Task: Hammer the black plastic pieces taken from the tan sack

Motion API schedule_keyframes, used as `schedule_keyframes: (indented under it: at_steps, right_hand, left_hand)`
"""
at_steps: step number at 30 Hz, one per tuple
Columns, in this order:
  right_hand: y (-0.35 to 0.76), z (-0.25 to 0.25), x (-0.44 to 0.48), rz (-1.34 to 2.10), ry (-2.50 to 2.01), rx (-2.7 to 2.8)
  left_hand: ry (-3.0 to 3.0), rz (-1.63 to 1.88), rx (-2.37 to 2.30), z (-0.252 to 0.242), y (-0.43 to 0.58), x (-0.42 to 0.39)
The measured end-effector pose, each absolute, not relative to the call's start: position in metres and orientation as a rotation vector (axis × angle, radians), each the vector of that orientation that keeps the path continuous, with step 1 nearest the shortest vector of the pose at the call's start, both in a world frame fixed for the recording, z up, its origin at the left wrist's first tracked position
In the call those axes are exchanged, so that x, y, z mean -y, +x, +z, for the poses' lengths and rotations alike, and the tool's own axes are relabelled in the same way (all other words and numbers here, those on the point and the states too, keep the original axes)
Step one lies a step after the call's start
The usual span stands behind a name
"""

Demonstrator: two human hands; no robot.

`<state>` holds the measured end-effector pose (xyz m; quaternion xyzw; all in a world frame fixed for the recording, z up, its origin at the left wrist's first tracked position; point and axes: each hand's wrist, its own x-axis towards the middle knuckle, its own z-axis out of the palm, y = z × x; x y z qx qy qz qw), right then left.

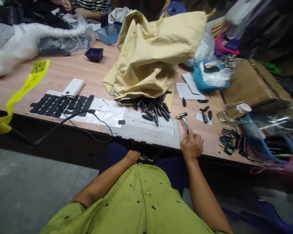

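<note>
My right hand (pixel 192 145) is closed around the handle of a small hammer (pixel 185 121) at the table's front edge; its head, with a yellow end, rests on the wood. My left hand (pixel 133 156) is low, near my lap below the table edge, and its fingers are hidden. Black pieces (pixel 157 109) lie heaped at the mouth of a large cream cloth sack (pixel 158 42). Beneath some of them is a grey-white sheet (pixel 151 131). Flat black pieces (pixel 48 104) stand in rows on white sheeting to the left, with one dark piece (pixel 121 122) apart from them.
A white power bank (pixel 73 87) with a looping black cable sits at the left. A cardboard box (pixel 249 86), a blue basket (pixel 256 136) and a clear bottle (pixel 234 111) crowd the right. Plastic wrap (pixel 19 42) covers the far left. Across the table another person's hands (pixel 81 13) show.
</note>
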<state>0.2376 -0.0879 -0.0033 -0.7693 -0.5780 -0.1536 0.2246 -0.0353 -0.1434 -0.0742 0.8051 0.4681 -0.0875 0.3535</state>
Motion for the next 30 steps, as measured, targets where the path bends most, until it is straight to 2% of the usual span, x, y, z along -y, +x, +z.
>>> schedule_keyframes:
  at_steps: [5, 9, 12, 14, 18, 24, 30]
  right_hand:
    - [0.233, -0.004, 0.087, -0.412, -2.148, 1.577]
    - [0.231, -0.005, 0.087, -0.398, -2.153, 1.576]
    - [0.231, -0.005, 0.087, -0.408, -2.155, 1.586]
    - [0.231, -0.006, 0.086, -0.425, -2.152, 1.593]
    - [0.231, -0.008, 0.085, -0.447, -2.140, 1.611]
    - [0.226, -0.011, 0.084, -0.420, -2.162, 1.589]
    - [0.227, 0.002, 0.082, -0.144, -2.207, 1.530]
  left_hand:
    - [2.172, -0.285, -1.129, -0.040, -0.037, 0.146]
    - [2.222, 0.219, -1.035, 0.009, -0.040, 0.116]
    - [2.214, 0.652, -1.351, 0.033, -0.044, 0.066]
    - [2.205, 0.780, -1.556, 0.038, -0.048, 0.033]
    - [2.165, 0.739, -1.714, 0.028, -0.055, -0.003]
    - [2.136, 0.656, -1.650, 0.017, -0.062, 0.007]
    - [2.177, 0.641, -1.436, 0.014, -0.058, 0.025]
